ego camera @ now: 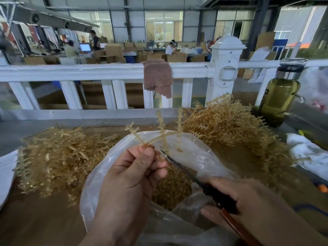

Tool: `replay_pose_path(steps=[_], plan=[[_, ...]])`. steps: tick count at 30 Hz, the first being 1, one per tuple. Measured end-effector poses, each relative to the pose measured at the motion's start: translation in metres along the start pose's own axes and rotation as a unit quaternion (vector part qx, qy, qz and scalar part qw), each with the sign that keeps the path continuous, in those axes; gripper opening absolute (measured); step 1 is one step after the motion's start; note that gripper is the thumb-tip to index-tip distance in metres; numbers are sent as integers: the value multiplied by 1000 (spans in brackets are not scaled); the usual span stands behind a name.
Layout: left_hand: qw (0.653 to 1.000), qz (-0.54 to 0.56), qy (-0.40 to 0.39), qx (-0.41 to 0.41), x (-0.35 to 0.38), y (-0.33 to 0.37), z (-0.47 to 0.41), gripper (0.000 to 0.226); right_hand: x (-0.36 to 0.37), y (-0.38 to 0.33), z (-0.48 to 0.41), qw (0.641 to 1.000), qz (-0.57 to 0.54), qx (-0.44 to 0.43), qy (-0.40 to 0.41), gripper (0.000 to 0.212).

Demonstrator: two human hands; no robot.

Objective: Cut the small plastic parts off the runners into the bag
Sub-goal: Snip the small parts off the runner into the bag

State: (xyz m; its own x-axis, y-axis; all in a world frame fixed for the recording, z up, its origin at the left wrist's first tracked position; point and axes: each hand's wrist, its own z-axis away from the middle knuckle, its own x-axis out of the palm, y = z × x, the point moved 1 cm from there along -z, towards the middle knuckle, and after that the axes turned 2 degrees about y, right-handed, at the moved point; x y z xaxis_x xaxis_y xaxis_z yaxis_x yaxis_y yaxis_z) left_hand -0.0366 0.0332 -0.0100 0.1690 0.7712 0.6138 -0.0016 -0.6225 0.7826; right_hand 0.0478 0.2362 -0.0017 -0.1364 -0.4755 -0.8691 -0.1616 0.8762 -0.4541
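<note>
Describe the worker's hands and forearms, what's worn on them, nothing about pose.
Both hands are bare: the left hand and right hand wear no gloves, rings or watch that show. No sleeves reach the visible wrists or forearms. Nails are short and unpainted.

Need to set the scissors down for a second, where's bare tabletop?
Bare table lies near-left, between the left pile and the bag. Past the right pile it is crowded: bottle, white plastic.

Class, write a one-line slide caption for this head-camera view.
Left hand holds a runner over the open bag; right hand works scissors.
</note>
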Motion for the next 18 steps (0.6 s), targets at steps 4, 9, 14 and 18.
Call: replay_pose_path(steps=[4,9,14,18], plan=[[1000,-5,-24,0,-2,-1,-1,14,-5,0,-1,1000,1,8,-7,59],[999,-16,-20,34,1,0,0,10,-9,-4,-1,1000,8,11,-18,57],[997,-25,-14,68,2,2,2,13,-10,-6,1,999,26,11,-23,58],[996,-43,-13,82,1,2,3,12,-11,-8,2,999,34,10,-25,51]])
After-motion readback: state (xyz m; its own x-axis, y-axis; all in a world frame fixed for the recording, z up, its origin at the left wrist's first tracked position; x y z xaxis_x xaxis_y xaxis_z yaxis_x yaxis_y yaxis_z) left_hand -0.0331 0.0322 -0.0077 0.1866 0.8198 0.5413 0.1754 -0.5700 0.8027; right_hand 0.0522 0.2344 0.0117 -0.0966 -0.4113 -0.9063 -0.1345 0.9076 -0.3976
